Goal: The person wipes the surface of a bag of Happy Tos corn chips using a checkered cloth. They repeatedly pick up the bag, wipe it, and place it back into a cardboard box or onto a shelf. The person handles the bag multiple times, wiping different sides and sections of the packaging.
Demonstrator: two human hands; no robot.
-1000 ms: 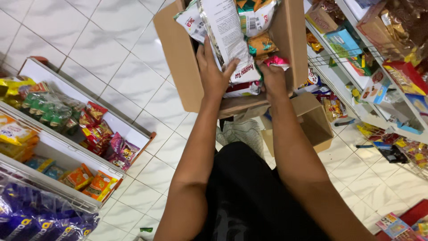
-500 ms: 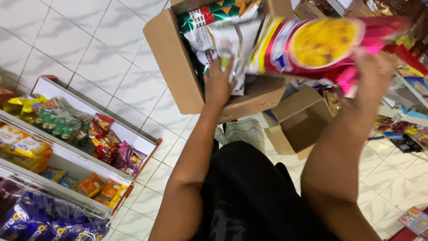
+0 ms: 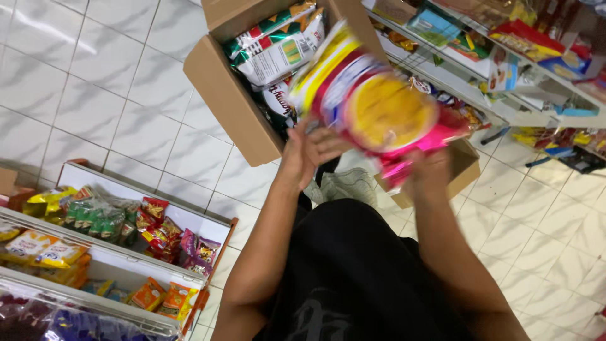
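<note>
Both hands lift a bundle of snack packs out of the carton.
The left hand (image 3: 309, 151) and right hand (image 3: 429, 173) each have their grip clamped on the blurred pink, red and yellow plastic snack bundle (image 3: 379, 110), upper centre, above the open brown cardboard box (image 3: 227, 95); supporting it from underneath should stop sagging.

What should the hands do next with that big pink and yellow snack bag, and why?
Probably turn it toward the white wire shelf on the right. The left hand and right hand both hold the big pink and yellow plastic snack bag in the air, clear of the open brown cardboard box, which is full of other packets, and that shelf is nearest.
</note>
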